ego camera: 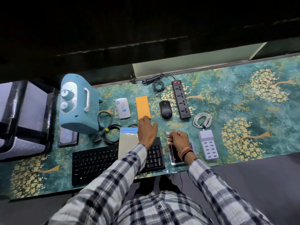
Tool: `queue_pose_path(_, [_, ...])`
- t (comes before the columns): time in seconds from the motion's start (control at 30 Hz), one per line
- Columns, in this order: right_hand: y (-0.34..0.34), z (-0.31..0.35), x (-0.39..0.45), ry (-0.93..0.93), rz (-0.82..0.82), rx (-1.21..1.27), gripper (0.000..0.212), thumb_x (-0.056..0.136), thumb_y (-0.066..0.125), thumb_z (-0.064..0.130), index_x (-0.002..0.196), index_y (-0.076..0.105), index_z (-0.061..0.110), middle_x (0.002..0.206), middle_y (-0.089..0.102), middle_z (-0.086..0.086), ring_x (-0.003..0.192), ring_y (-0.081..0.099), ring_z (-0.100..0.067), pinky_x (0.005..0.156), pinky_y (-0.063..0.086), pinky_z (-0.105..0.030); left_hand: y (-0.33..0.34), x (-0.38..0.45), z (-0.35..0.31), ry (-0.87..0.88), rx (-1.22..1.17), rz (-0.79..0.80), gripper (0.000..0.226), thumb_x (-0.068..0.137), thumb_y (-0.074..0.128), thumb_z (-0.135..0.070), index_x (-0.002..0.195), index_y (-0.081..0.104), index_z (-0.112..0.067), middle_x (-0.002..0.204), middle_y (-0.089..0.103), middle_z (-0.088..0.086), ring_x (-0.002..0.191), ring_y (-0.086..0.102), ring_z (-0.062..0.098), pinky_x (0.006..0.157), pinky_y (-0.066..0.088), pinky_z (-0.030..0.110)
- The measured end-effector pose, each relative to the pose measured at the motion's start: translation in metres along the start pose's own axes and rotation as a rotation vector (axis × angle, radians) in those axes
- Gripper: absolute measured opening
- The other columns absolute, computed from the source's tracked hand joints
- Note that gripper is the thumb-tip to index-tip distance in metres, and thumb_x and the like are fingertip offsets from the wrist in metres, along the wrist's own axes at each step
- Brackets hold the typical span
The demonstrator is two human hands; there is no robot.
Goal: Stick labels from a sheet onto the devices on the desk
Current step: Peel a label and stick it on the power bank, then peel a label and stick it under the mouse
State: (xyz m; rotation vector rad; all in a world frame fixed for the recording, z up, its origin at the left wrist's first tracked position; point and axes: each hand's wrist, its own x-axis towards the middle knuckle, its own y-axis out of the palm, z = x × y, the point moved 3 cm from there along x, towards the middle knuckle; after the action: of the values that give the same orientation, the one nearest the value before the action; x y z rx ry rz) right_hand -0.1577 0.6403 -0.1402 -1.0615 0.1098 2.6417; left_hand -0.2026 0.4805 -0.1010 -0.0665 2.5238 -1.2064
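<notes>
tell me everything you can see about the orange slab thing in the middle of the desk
The orange slab is a flat, plain rectangle with rounded corners and a matte, plastic-looking top, with no label visible on it. It lies flat on the patterned desk mat, long side running away from the person, between the white device and the black mouse. The left hand covers its near end.
</notes>
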Motion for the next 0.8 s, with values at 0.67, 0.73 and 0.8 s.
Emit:
queue_pose_path(0.67, [-0.083, 0.015, 0.003, -0.014, -0.034, -0.045, 0.014, 0.091, 0.058, 0.006, 0.082, 0.067, 0.002, 0.069, 0.067, -0.011, 0.057, 0.055, -0.016, 0.049, 0.045, -0.025, 0.068, 0.06, -0.044, -0.195, -0.371, 0.154, 0.073, 0.082, 0.062, -0.053, 0.139, 0.042, -0.011, 0.13, 0.052, 0.009, 0.107, 0.057, 0.028, 0.089, 0.055, 0.046])
queue_pose_path(0.73, [-0.082, 0.018, 0.008, -0.032, -0.032, -0.051, 0.014, 0.09, 0.059, 0.008, 0.079, 0.067, 0.003, 0.066, 0.064, -0.009, 0.054, 0.052, -0.018, 0.051, 0.045, -0.027, 0.065, 0.056, -0.043, -0.287, -0.713, 0.197, 0.053, 0.089, 0.055, -0.043, 0.131, 0.049, -0.011, 0.118, 0.056, 0.008, 0.091, 0.058, 0.021, 0.072, 0.056, 0.036])
queue_pose_path(0.8, [-0.078, 0.024, 0.013, -0.069, -0.034, -0.08, 0.016, 0.089, 0.061, 0.009, 0.075, 0.067, 0.003, 0.064, 0.06, -0.01, 0.051, 0.049, -0.018, 0.051, 0.045, -0.029, 0.062, 0.051, -0.039, -0.383, -1.07, 0.3, 0.03, 0.094, 0.049, -0.032, 0.111, 0.052, -0.007, 0.099, 0.053, 0.014, 0.072, 0.05, 0.018, 0.06, 0.048, 0.028])
